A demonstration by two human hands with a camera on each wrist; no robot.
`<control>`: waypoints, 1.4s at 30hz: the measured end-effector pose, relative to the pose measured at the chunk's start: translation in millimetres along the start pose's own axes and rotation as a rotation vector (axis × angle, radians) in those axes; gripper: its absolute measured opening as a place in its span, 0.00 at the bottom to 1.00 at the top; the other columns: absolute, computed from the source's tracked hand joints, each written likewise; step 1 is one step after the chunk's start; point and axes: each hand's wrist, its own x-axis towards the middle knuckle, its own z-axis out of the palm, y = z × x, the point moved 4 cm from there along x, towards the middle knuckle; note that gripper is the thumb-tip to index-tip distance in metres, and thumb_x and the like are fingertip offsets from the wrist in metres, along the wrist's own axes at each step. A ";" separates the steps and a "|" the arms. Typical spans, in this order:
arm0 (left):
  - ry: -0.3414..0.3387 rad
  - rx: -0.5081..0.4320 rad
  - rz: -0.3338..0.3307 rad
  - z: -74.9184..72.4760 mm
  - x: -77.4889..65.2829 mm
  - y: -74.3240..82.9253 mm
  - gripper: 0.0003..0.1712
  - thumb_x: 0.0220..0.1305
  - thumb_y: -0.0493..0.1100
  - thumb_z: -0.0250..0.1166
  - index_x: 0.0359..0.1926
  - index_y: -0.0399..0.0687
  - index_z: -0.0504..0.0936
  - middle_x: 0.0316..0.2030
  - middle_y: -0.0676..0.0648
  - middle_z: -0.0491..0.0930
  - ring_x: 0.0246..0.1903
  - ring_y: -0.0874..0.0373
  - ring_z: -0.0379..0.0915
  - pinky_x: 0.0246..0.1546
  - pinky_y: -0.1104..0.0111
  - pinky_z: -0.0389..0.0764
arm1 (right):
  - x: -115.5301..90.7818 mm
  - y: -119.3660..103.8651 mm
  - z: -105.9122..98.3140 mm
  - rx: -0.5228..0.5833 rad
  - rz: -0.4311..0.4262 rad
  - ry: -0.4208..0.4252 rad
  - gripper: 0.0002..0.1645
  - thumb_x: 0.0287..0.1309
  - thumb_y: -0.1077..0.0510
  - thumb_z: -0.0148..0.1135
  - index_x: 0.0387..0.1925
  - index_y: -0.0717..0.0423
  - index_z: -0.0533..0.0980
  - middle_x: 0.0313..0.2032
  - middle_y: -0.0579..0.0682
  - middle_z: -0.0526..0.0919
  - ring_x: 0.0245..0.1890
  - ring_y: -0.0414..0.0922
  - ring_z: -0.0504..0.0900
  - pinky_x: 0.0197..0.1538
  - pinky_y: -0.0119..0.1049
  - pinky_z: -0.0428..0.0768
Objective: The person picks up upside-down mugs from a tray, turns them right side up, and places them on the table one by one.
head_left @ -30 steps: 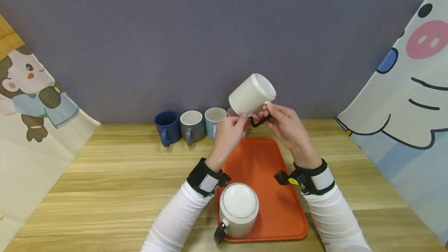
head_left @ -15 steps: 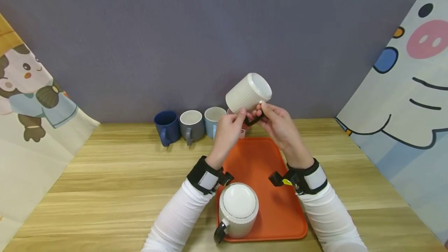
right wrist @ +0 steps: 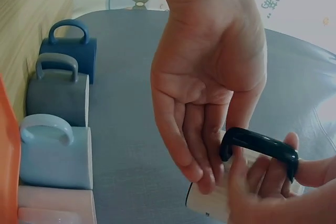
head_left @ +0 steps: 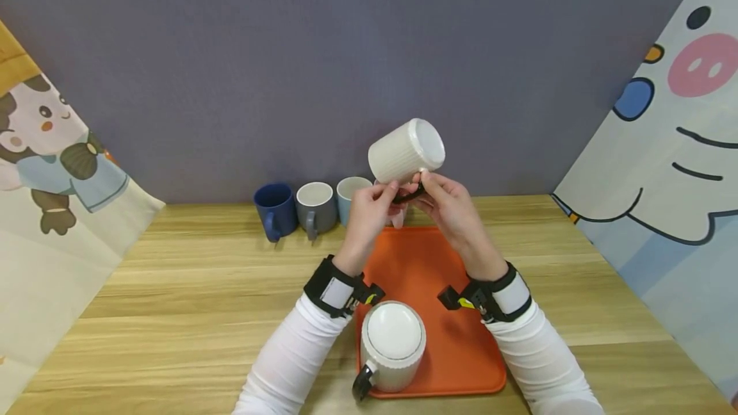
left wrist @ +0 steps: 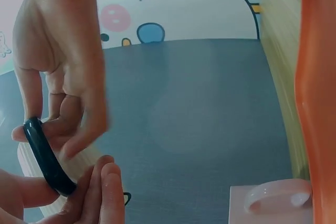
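A ribbed white mug (head_left: 398,154) with a black handle (right wrist: 260,142) is in the air before the back wall. It lies tilted, its base facing up and to the right. My left hand (head_left: 367,216) pinches the handle near the rim end. Toward the base end, my right hand (head_left: 452,216) pinches the same handle between thumb and fingers. Below, a matching white mug (head_left: 394,344) sits on the orange tray (head_left: 455,338), closed white end up, with its black handle toward the front left. The held mug's opening is hidden.
Along the wall stand a navy mug (head_left: 273,210), a grey mug (head_left: 317,210), a light blue mug (right wrist: 58,156) and a pink mug (left wrist: 270,203). In the head view my hands partly cover the pink one. All sit on a wooden table (head_left: 202,300).
The held mug has shifted slightly left and tipped further onto its side. My right hand has moved left with it, closer to my left hand. The mug on the tray stays put.
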 end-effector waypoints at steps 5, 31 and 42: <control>-0.035 -0.101 -0.057 -3.3 0.4 0.6 0.18 0.70 0.44 0.55 0.43 0.31 0.82 0.32 0.45 0.84 0.24 0.62 0.78 0.31 0.69 0.82 | 0.2 3.5 2.5 -0.082 0.012 0.029 0.14 0.71 0.52 0.46 0.31 0.46 0.76 0.30 0.38 0.78 0.36 0.38 0.74 0.44 0.30 0.69; -0.315 -0.881 -0.256 -5.9 10.3 7.3 0.24 0.75 0.42 0.40 0.31 0.39 0.80 0.29 0.47 0.81 0.35 0.57 0.80 0.49 0.72 0.74 | 4.3 15.9 10.9 0.161 0.152 0.000 0.15 0.71 0.47 0.41 0.36 0.46 0.73 0.32 0.40 0.70 0.34 0.38 0.62 0.37 0.29 0.56; -0.310 -0.906 -0.179 -7.2 8.9 10.0 0.27 0.76 0.42 0.39 0.25 0.41 0.79 0.25 0.48 0.80 0.34 0.56 0.80 0.49 0.71 0.75 | 5.4 21.4 15.9 0.258 0.198 -0.041 0.17 0.71 0.48 0.38 0.37 0.49 0.72 0.33 0.40 0.71 0.33 0.38 0.62 0.36 0.28 0.58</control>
